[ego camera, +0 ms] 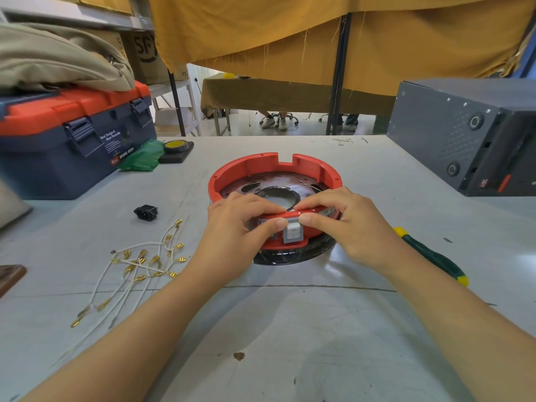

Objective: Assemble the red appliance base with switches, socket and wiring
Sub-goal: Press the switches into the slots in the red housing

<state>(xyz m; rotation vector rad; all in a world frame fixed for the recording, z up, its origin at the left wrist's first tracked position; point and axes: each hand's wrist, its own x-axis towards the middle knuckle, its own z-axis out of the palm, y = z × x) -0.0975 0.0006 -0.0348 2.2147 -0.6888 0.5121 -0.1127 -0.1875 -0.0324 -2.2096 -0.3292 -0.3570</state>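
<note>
The red appliance base [272, 175] sits on the desk [290, 329] with its open side up, a round ring with no long axis; its notched rim points away from the person and its near wall, with the switch openings, faces them. It rests on a glossy black disc [293, 255].

The left hand [235, 220] grips the near-left rim: its fingers [261, 206] curl over the top edge into the base, and its thumb presses the outer wall beside a grey rocker switch [293, 232] seated in that wall. The right hand [345, 219] mirrors it, fingers curled over the rim from the right and thumb tip pressing the switch's upper right corner. Both hands are bent closed around the base wall, and the switch lies between the two thumbs. A second switch under the left thumb is mostly hidden.

Left of the left fingers, well apart, a black power socket [146, 212] lies on the desk, and nearer the person a loose bundle of white wires [136, 265] with brass terminals. Just right of the right hand lies a green-and-yellow screwdriver [435, 256]. Far left stands a blue and orange toolbox [72, 137]; far right, a grey metal case [470, 134].
</note>
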